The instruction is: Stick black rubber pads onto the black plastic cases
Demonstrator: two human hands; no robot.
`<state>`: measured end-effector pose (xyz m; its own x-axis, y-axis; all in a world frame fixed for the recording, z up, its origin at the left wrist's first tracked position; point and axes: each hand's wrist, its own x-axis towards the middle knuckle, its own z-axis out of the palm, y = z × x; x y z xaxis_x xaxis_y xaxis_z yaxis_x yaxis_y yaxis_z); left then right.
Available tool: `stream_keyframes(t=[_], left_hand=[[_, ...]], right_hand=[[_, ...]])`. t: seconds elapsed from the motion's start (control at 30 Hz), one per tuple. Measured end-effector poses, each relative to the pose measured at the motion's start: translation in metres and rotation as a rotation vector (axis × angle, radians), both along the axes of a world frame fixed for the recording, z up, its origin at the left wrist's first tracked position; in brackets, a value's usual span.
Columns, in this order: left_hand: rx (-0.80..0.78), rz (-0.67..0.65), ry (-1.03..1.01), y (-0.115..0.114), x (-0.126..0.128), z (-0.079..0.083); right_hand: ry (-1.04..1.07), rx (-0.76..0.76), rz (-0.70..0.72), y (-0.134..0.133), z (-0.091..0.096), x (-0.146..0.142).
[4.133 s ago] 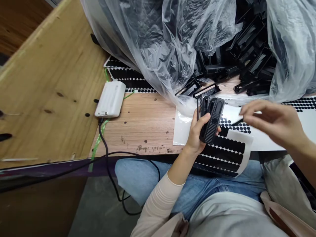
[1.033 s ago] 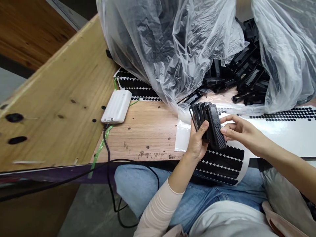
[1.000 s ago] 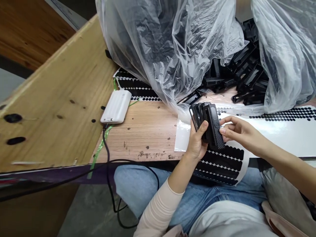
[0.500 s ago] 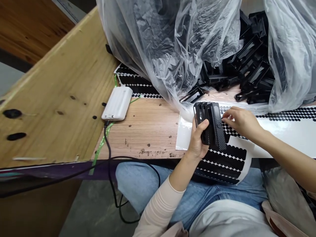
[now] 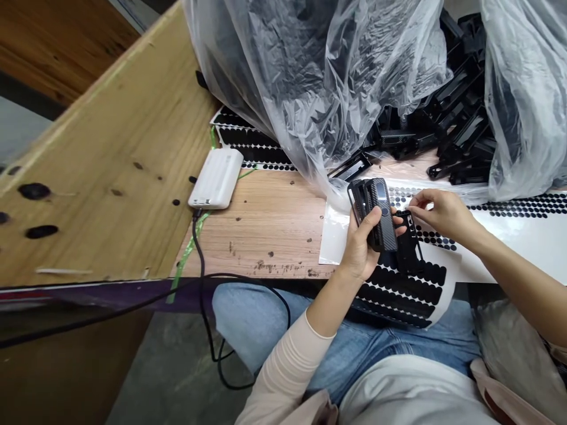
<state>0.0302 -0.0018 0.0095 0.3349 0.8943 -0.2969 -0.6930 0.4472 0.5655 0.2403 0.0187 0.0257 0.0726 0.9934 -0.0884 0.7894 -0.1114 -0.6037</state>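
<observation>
My left hand (image 5: 359, 251) is closed around a small stack of black plastic casings (image 5: 384, 215) with a carbon-fibre pattern, thumb across the front. One more black casing (image 5: 411, 245), with an open frame, sits fanned out to the right, beside the left fingertips. At its top end my right hand (image 5: 445, 215) is closed in a pinch. Whatever lies between those fingertips is too small to make out. Under both hands spreads a white sheet of round black stickers (image 5: 443, 241). A second sheet with black strips (image 5: 401, 295) hangs over the table edge above my lap.
Clear plastic bags (image 5: 310, 106) and a heap of black casings (image 5: 463, 118) fill the back. One casing (image 5: 352, 167) lies at the heap's front. At left, a white power bank (image 5: 217, 179) with a black cable (image 5: 200, 254) rests near a wooden panel (image 5: 110, 177).
The casings in my left hand have turned and fanned apart, with one now separate on the right. My right hand has shifted slightly right, still pinching. The whole view has shifted a little.
</observation>
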Motion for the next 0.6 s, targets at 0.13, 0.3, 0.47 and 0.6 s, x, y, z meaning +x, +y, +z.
stream_keyframes(t=[0.13, 0.3, 0.47, 0.6], left_hand=[[0.024, 0.008, 0.009, -0.001, 0.001, -0.001], [0.039, -0.011, 0.095, -0.002, 0.001, -0.001], [0.041, -0.009, 0.114, -0.002, 0.001, -0.001], [0.001, -0.004, 0.063, 0.001, -0.001, -0.003]], right_hand=[[0.454, -0.083, -0.156, -0.005, 0.009, 0.014], [0.84, -0.439, -0.199, -0.025, 0.025, 0.022], [0.993, -0.572, -0.069, -0.037, 0.028, 0.011], [1.092, -0.621, -0.055, -0.03, 0.022, 0.002]])
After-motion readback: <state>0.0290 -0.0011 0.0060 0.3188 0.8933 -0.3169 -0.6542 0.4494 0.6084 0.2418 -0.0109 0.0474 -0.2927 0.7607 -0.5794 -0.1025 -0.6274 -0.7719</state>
